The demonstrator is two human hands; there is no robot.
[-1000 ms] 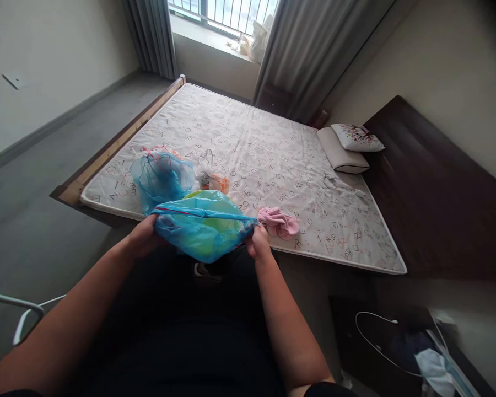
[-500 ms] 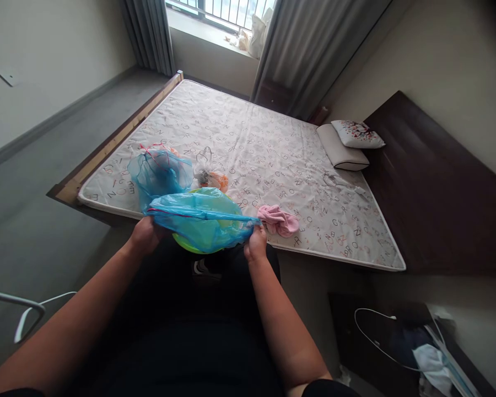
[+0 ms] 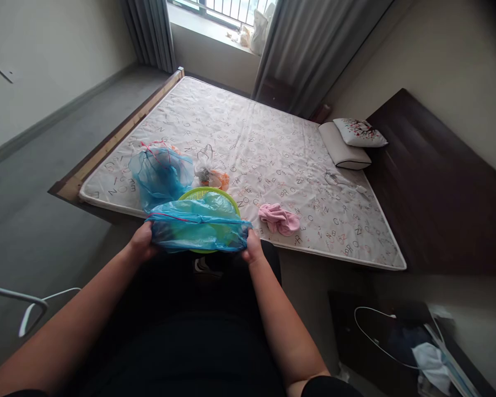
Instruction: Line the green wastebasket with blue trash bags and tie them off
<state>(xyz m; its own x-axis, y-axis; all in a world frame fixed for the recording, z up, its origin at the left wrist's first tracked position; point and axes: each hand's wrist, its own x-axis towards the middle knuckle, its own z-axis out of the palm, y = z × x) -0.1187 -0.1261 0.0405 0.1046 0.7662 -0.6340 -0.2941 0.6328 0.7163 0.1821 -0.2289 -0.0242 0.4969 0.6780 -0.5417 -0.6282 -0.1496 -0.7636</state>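
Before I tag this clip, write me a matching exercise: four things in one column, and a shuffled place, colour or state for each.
1. green basket
2. pink cloth
3. floral pillow
4. headboard

A. overlapping the beige pillow
B. dark brown
C. partly covered by a blue bag in the left hand and right hand
D. crumpled near the mattress edge

Pairs: 1-C, 2-D, 3-A, 4-B

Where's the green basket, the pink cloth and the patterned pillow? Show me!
Green basket point(image 3: 200, 193): head view, mesh by the far rim.
Pink cloth point(image 3: 278, 219): head view, middle folds.
Patterned pillow point(image 3: 359, 133): head view, printed top.
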